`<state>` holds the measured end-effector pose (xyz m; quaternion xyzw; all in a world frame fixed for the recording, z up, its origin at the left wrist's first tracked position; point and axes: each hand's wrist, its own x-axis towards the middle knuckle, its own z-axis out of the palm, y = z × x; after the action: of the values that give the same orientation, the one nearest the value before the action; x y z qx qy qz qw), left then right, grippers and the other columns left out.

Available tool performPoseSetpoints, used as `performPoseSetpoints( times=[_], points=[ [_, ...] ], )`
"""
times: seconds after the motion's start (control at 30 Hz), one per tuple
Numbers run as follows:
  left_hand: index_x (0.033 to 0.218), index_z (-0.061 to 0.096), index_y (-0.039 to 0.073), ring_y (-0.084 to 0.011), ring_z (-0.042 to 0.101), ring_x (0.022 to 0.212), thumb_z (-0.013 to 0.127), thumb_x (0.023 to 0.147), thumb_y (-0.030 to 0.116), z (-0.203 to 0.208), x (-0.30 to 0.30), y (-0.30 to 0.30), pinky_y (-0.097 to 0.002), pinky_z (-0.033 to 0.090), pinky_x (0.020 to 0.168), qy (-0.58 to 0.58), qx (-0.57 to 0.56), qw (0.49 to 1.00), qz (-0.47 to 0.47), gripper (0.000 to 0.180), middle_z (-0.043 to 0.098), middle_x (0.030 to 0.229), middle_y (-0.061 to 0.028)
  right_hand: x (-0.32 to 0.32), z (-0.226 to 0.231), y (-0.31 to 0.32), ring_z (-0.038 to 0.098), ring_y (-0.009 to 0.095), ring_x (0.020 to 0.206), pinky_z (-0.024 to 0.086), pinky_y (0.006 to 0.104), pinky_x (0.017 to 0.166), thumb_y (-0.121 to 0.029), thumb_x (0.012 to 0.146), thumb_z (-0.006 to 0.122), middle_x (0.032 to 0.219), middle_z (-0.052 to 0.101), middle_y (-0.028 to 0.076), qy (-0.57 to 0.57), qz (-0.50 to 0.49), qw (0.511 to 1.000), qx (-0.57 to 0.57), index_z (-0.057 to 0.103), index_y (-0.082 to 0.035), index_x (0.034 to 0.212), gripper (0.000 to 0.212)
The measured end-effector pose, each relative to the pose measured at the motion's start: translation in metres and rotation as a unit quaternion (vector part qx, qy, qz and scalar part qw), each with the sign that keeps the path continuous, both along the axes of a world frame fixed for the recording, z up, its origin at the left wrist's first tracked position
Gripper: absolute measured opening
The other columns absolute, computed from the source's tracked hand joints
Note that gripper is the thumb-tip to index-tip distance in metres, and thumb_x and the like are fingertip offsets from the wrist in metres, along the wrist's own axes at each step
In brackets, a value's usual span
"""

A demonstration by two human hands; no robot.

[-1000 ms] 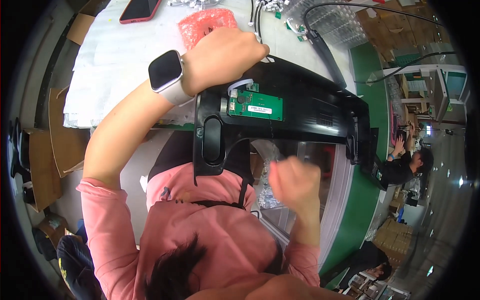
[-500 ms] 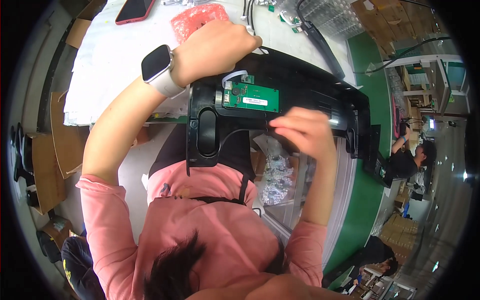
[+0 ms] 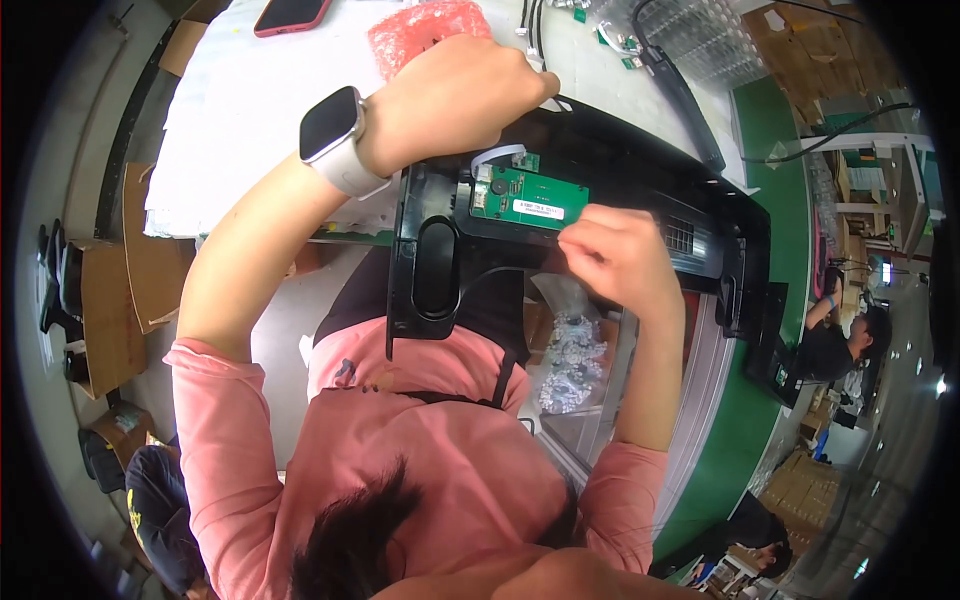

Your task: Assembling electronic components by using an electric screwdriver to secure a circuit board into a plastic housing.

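Note:
A large black plastic housing (image 3: 640,150) lies across the edge of the white-covered table, its near side overhanging my lap. A green circuit board (image 3: 550,192) with a white label sits inside it, and a short pale cable (image 3: 497,155) loops at the board's far left corner. My left hand (image 3: 465,95), with a watch on the wrist, is closed over the housing's far edge; its fingertips are mostly hidden. At the board's near right corner, my right hand (image 3: 622,255) has its fingers pinched together. Whatever is between them is too small to make out.
Red bubble wrap (image 3: 425,35) and a phone (image 3: 292,14) lie on the table. A black handheld tool (image 3: 690,110) with a cord rests beyond the housing. A plastic bag of small parts (image 3: 572,365) is below the overhang. Another person (image 3: 850,335) works at the right.
My right hand has moved up slightly, closer to the circuit board's near right corner. The whole view has shifted, while my left hand stays at the housing's far edge.

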<state>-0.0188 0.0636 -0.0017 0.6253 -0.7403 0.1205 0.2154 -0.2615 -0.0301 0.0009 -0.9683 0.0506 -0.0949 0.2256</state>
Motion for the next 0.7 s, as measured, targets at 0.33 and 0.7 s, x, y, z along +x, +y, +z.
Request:
performPoseSetpoints(
  times=[0.33,0.7],
  points=[
    [0.090,0.059,0.000,-0.0374,0.065,0.075,0.068,0.079,0.003,0.000,-0.005,-0.004,-0.0446,0.049,0.064,0.003,0.045,0.999,0.002,0.015,0.066,0.079,-0.0180,-0.015,0.009,0.013,0.061,0.026,0.063,0.048,0.0335,0.056,-0.005,0.075,0.072,0.074,0.060,0.010,0.024,-0.002,0.987,-0.159,0.069,-0.003,0.083,0.009],
    [0.101,0.064,0.000,-0.0217,0.067,0.076,0.069,0.087,0.013,0.032,0.022,0.046,-0.0324,0.051,0.071,0.206,-0.046,0.977,-0.022,0.020,0.068,0.085,-0.0121,-0.378,0.048,-0.214,0.066,0.034,0.101,0.050,0.0455,0.090,-0.050,0.084,0.068,0.106,0.068,0.019,0.038,-0.636,0.675,-0.372,0.062,-0.008,0.129,0.062]
  ],
)
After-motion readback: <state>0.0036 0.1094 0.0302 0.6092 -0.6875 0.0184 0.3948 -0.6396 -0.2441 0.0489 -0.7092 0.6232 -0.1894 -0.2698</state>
